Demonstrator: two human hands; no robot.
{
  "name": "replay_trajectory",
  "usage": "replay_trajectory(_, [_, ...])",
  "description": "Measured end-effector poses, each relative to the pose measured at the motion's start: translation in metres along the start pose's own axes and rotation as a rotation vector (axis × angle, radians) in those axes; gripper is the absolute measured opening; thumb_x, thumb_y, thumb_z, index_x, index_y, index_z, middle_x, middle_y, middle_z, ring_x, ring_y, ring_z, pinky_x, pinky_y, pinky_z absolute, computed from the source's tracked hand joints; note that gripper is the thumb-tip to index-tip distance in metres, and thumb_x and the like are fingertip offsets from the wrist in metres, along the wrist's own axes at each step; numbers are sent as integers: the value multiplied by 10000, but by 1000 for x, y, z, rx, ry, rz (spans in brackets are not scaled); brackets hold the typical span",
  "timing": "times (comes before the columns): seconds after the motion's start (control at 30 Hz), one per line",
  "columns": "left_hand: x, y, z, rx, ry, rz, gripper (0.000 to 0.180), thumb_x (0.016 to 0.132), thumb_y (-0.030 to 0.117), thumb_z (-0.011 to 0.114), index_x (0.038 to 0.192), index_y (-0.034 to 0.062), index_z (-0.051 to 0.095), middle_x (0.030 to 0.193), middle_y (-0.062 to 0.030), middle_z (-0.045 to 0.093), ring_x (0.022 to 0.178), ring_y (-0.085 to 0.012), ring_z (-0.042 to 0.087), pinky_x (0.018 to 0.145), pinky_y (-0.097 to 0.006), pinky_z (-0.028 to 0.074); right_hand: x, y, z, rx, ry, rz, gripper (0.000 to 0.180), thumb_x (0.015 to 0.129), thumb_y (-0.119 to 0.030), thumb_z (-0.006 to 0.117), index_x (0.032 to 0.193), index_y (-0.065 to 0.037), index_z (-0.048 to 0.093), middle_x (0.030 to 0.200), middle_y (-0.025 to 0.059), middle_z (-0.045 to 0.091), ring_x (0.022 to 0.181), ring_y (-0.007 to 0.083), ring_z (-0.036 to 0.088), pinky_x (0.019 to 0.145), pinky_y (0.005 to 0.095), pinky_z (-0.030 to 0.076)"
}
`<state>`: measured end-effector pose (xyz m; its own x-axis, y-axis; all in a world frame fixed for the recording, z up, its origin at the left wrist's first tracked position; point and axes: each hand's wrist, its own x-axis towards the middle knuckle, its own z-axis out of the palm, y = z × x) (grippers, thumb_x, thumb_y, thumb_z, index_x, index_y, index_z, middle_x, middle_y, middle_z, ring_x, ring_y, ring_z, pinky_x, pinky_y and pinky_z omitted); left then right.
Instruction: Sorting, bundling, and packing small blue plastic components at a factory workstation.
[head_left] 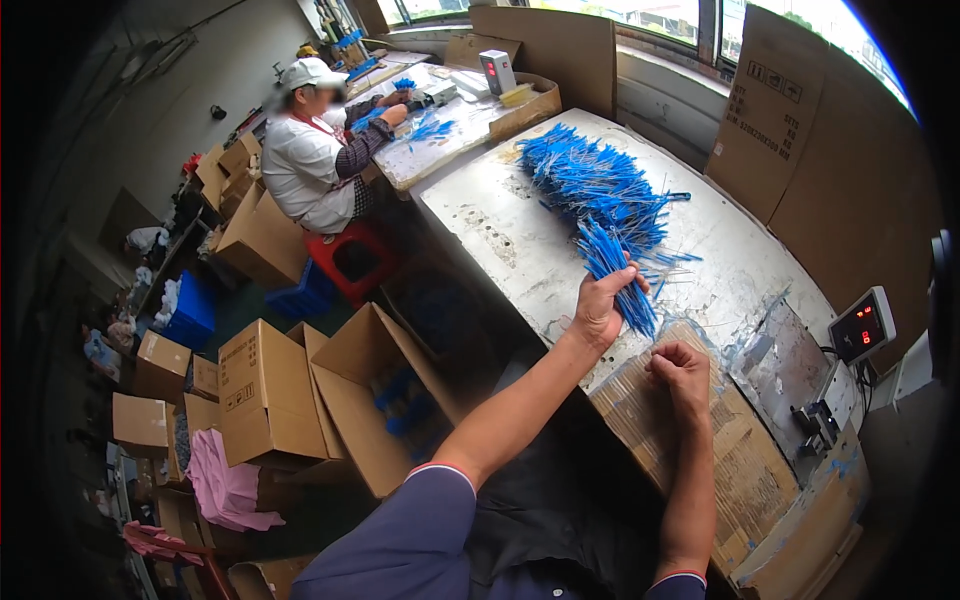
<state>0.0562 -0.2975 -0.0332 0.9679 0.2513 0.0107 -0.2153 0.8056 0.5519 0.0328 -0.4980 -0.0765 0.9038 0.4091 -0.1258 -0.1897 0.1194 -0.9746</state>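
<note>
My left hand (602,300) is closed round a bundle of thin blue sticks (606,252), held slantwise above the pale worktable. Both ends of the bundle stick out past the fingers. Just beyond it lies a large loose heap of similar blue sticks (590,178) with fine pale ends, some strewn at its near side. My right hand (684,378) is curled closed over a flattened brown cardboard sheet (690,420), to the right of the bundle and apart from it. Whether its fingers hold anything is hidden.
A small display with red digits (862,325) stands at the right beside a metal plate (785,370). Upright cardboard (800,120) lines the window side. Open cartons (370,400) stand on the floor at left. A co-worker (315,150) on a red stool (350,258) handles blue sticks at another table.
</note>
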Motion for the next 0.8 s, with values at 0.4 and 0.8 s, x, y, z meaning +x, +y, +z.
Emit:
replay_trajectory(0.4, [-27,4,-24,261,46,-66,162,901,2,713,1044,54,657,882,-83,705,798,-222,697,784,-380,578,3,-13,4,173,133,4,130,998,-19,584,1106,31,634,917,105,724,715,110,668,636,248,581])
replay_trajectory(0.8, [-42,-29,-18,369,-62,-285,205,864,57,778,1034,22,670,860,-94,709,786,-203,691,760,-340,572,7,-11,-9,296,207,-43,202,832,62,584,1023,20,633,903,134,733,601,72,582,479,200,447])
